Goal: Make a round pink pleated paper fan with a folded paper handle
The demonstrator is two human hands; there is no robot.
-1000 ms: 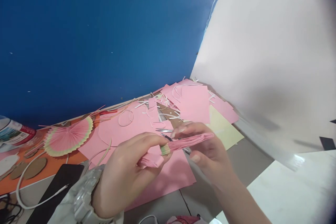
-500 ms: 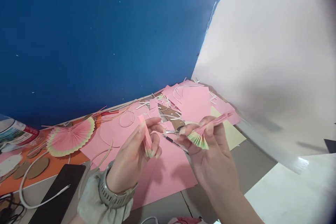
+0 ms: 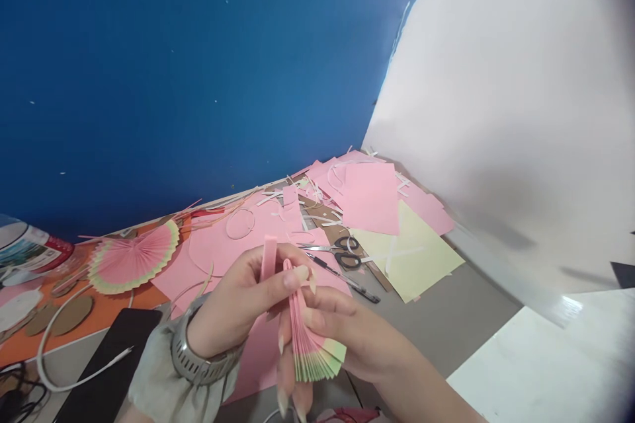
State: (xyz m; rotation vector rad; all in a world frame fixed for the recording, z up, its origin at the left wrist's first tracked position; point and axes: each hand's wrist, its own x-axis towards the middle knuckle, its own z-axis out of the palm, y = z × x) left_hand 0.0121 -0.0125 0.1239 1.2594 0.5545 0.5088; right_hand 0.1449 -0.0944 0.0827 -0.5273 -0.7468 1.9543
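Observation:
Both hands meet low in the middle of the view over a pink sheet point(image 3: 317, 254). My left hand point(image 3: 238, 304), with a watch on its wrist, pinches a folded pink paper strip point(image 3: 269, 256) held upright. My right hand point(image 3: 325, 334) grips a pleated pink paper fan with a green-yellow edge point(image 3: 310, 344); its pleats spread downward. The two folded pieces touch where the fingers meet.
On the table behind lie black-handled scissors point(image 3: 340, 248), a pen point(image 3: 347, 279), pink sheets point(image 3: 372, 198), a pale yellow sheet point(image 3: 411, 254), paper scraps and a finished pink fan point(image 3: 131, 258). A dark phone point(image 3: 106, 360) and a white cable point(image 3: 59, 370) are at the left. A blue wall point(image 3: 198, 66) stands behind.
The hands were apart, each with a folded piece; they have come together lower and nearer me. The right hand's fan now hangs downward, and the scissors and pen show.

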